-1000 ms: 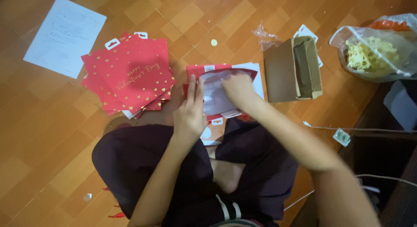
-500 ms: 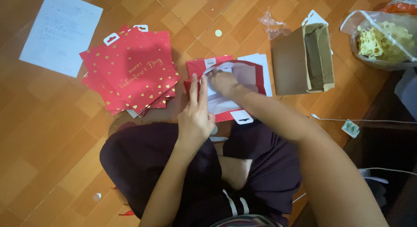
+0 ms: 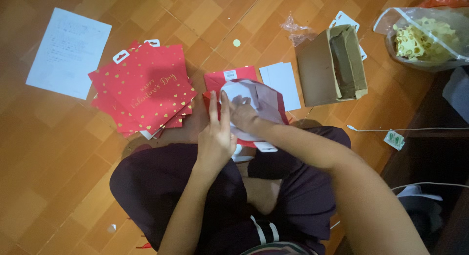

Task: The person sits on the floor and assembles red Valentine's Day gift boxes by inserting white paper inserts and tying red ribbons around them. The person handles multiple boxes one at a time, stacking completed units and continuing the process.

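Observation:
I sit cross-legged on a wooden floor. In front of my knees lies a red paper gift bag (image 3: 229, 80) with its mouth spread, showing the white inside (image 3: 266, 101). My left hand (image 3: 216, 135) lies flat, fingers straight, pressing on the bag's left edge. My right hand (image 3: 243, 114) reaches into the bag's opening, fingers curled on its white lining. A stack of flat red gift bags with gold hearts (image 3: 146, 89) lies to the left of my left hand.
A white printed sheet (image 3: 68, 52) lies far left. A white card (image 3: 284, 84) sits beside an open brown cardboard box (image 3: 332, 64). At top right are a clear plastic bag of yellow pieces (image 3: 425, 38) and crumpled clear wrap (image 3: 295, 29). A cable (image 3: 405, 129) runs at right.
My right hand has gone deeper into the bag's mouth, which is spread wider. My left hand stays pressed on the bag's left edge. The camera has shifted slightly.

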